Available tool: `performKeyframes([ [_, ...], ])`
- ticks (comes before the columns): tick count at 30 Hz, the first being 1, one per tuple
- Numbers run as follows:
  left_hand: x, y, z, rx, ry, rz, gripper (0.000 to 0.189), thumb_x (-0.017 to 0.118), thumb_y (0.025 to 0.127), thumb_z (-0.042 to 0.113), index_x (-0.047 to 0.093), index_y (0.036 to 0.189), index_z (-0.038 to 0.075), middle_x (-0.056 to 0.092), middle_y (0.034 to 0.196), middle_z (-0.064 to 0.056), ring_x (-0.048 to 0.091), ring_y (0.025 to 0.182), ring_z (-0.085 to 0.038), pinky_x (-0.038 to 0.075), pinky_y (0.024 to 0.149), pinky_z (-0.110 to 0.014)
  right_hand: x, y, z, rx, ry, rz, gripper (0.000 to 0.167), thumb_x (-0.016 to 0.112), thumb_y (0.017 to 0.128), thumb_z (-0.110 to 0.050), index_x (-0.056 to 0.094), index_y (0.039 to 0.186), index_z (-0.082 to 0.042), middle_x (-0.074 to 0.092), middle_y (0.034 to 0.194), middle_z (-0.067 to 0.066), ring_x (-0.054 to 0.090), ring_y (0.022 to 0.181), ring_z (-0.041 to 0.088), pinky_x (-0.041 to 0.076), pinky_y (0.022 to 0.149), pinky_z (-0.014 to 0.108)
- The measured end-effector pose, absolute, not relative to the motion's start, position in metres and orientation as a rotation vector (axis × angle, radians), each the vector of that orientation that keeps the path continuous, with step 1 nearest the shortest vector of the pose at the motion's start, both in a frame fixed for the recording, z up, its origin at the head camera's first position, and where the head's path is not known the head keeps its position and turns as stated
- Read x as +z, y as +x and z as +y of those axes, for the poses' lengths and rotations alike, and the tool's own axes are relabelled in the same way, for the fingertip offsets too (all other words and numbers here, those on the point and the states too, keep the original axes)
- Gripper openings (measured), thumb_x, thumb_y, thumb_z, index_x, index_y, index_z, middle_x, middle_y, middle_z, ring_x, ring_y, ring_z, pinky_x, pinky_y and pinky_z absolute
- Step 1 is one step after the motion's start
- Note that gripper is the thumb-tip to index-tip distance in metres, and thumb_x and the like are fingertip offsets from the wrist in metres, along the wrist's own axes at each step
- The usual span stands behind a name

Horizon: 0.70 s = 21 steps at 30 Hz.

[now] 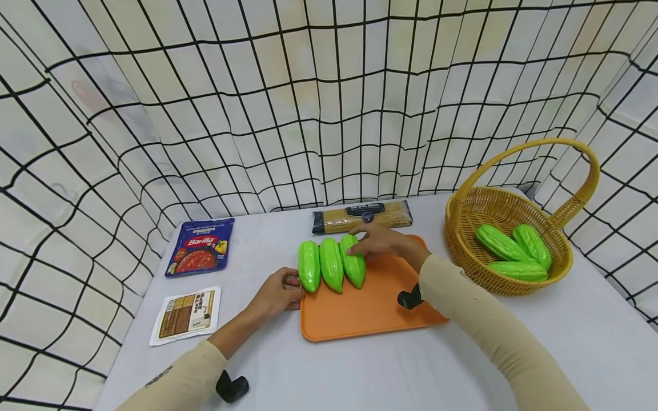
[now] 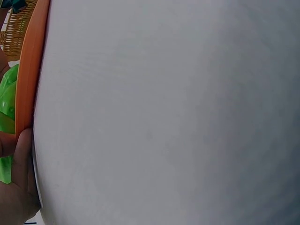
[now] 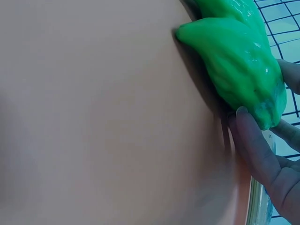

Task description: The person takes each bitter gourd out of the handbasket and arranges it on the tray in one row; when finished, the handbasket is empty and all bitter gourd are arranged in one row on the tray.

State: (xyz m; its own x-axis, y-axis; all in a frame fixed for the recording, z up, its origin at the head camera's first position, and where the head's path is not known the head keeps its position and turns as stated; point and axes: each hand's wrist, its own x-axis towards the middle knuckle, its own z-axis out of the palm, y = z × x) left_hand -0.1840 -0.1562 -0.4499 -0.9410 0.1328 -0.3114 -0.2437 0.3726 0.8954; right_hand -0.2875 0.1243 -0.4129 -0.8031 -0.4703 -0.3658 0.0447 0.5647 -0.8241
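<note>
Three green bitter melons lie side by side on the left part of an orange tray point(image 1: 370, 317): a left one point(image 1: 309, 265), a middle one point(image 1: 331, 265) and a right one point(image 1: 354, 269). My left hand point(image 1: 279, 292) pinches the tray's left rim beside the left melon, the thumb over the edge in the left wrist view. At the far end of the right melon is my right hand point(image 1: 381, 242), its thumb point(image 3: 253, 136) and fingers on either side of it. In the right wrist view that melon point(image 3: 239, 65) rests against its neighbour.
A wicker basket point(image 1: 457, 251) with a tall handle stands to the right, holding three more bitter melons point(image 1: 501, 244). Behind the tray lies a spaghetti pack point(image 1: 362, 217). At the left are a blue Barilla pouch point(image 1: 200, 248) and a white-brown packet point(image 1: 186, 315). Black netting point(image 1: 319, 120) surrounds the table.
</note>
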Motion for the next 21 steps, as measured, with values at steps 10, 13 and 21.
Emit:
performKeyframes([
  [10,-0.4492,-0.1848,-0.1567,1.586,-0.094,2.307,0.051,0.064,0.089,0.000,0.048,0.138,-0.003,0.055,0.119,-0.017,0.064,0.101,-0.022,0.065,0.076,-0.033,-0.4106,-0.2863,0.1246,-1.181,-0.339,2.248,0.070,0.075,0.090,-0.031,0.044,0.150,-0.011,0.063,0.128,0.019,0.072,0.092,0.023,0.061,0.091,0.038],
  [13,-0.4489,-0.1848,-0.1565,1.583,-0.097,2.309,0.051,0.064,0.089,0.000,0.048,0.138,-0.003,0.055,0.120,-0.017,0.064,0.101,-0.023,0.065,0.077,-0.033,-0.4109,-0.2864,0.1251,-1.179,-0.344,2.249,0.070,0.075,0.090,-0.031,0.044,0.150,-0.011,0.063,0.129,0.019,0.071,0.093,0.024,0.061,0.091,0.038],
  [21,-0.4511,-0.1842,-0.1573,1.587,-0.082,2.306,0.050,0.064,0.089,0.001,0.048,0.137,-0.003,0.055,0.120,-0.017,0.064,0.101,-0.022,0.065,0.077,-0.033,-0.4129,-0.2864,0.1257,-1.215,-0.337,2.204,0.071,0.075,0.090,-0.029,0.043,0.151,-0.011,0.060,0.132,0.021,0.071,0.090,0.024,0.063,0.085,0.037],
])
